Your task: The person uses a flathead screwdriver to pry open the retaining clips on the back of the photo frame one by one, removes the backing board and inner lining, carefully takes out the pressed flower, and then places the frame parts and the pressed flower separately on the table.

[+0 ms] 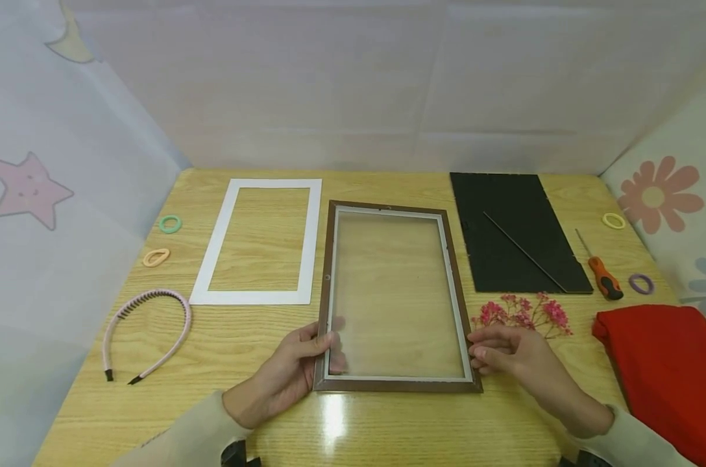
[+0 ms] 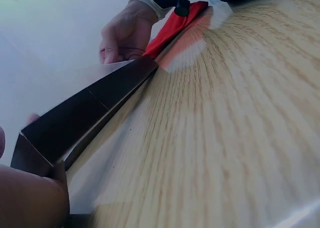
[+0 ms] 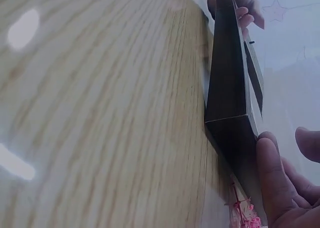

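A brown picture frame with a clear pane is at the middle of the table. My left hand grips its lower left side, thumb on the rim and fingertips showing through the pane from beneath. At the lower right side is my right hand; its fingers touch the frame's outer edge, while the thumb stands apart from it in the right wrist view. Pink flowers lie just beyond the right hand, partly hidden by it. The frame's near side shows dark in the left wrist view.
Left of the frame lie a white mat border, a pink headband and two hair ties. To the right are a black backing board with a thin rod, a screwdriver, more hair ties and red cloth.
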`<state>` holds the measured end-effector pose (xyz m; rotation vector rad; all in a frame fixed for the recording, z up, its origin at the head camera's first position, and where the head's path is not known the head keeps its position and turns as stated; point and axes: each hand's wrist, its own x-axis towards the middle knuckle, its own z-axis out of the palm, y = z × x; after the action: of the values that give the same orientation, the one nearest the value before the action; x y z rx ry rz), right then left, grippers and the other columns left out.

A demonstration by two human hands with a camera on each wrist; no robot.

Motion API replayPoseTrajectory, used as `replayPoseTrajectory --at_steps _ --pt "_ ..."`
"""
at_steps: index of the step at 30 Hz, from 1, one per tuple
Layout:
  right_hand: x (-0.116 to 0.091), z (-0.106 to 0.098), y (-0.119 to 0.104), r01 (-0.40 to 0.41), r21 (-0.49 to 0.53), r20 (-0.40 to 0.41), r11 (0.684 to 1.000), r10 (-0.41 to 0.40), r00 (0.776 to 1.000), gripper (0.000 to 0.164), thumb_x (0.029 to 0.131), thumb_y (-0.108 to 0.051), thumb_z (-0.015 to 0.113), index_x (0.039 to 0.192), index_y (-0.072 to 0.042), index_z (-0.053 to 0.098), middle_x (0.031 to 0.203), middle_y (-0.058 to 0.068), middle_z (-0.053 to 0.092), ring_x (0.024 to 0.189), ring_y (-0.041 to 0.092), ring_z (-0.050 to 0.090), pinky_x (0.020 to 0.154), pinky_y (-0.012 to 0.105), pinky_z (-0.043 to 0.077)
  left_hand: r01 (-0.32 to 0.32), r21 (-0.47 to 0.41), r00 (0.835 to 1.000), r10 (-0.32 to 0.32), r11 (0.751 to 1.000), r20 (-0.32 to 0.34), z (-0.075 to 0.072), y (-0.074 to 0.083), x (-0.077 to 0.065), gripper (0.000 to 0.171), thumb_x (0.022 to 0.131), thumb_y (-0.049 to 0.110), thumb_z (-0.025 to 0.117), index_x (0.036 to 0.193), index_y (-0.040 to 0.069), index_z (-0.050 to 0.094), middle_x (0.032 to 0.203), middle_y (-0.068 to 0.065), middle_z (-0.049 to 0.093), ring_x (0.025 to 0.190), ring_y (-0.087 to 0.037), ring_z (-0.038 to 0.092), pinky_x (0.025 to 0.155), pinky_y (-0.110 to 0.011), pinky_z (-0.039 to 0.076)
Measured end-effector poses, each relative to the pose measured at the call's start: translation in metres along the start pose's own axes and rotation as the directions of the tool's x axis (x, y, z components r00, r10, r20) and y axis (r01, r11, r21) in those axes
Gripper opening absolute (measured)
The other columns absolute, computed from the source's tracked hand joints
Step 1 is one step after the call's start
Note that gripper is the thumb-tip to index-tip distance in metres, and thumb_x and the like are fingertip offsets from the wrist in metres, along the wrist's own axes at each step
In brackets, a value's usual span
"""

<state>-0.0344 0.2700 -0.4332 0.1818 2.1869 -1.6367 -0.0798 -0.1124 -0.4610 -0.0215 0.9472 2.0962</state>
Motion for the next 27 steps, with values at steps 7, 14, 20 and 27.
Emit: replayPoseTrajectory --at_steps 7,14,20,27 --pt "-0.001 -0.002 0.0 -0.046 0.076 -0.011 0.996 0.047 0.999 0.041 0.097 -0.008 0.066 0.128 0.018 0.057 0.105 0.01 0.076 0.087 0.012 0.075 0.077 0.031 0.065 -0.029 -0.074 0.995 0.035 0.997 0.092 -0.002 -0.003 0.001 0.02 0.108 0.01 0.043 0.124 0.007 0.033 0.115 -0.001 0.069 0.098 -0.017 0.075 0.089 -0.031 0.063" --pt "-0.005 -0.002 0.0 -0.09 0.106 -0.022 0.99 0.092 0.995 0.045 0.097 -0.015 0.068 0.129 0.015 0.058 0.107 0.008 0.078 0.089 0.014 0.077 0.078 0.035 0.065 -0.007 -0.125 0.985 0.029 0.992 0.172 -0.003 -0.006 0.002 0.014 0.106 0.003 0.038 0.115 0.011 0.045 0.117 -0.003 0.074 0.1 -0.017 0.076 0.084 -0.028 0.063" --pt "-0.01 -0.002 -0.004 -0.098 0.118 0.006 0.988 0.098 0.995 0.049 0.099 -0.02 0.066 0.134 0.014 0.056 0.111 0.006 0.078 0.095 0.015 0.077 0.081 0.037 0.065 -0.009 -0.131 0.986 0.031 0.991 0.164 -0.004 -0.008 0.003 0.016 0.103 0.0 0.036 0.112 0.011 0.046 0.117 -0.004 0.074 0.098 -0.016 0.076 0.079 -0.024 0.063" --pt "-0.014 0.015 0.0 0.23 -0.312 -0.094 0.922 -0.27 0.958 0.038 0.085 -0.013 0.081 0.12 -0.005 0.07 0.103 0.002 0.077 0.084 0.002 0.069 0.07 0.022 0.061 -0.018 -0.119 0.987 0.037 0.993 0.158 -0.003 -0.011 0.006 0.008 0.106 0.006 0.04 0.112 0.011 0.043 0.113 -0.003 0.075 0.095 -0.016 0.075 0.077 -0.023 0.063"
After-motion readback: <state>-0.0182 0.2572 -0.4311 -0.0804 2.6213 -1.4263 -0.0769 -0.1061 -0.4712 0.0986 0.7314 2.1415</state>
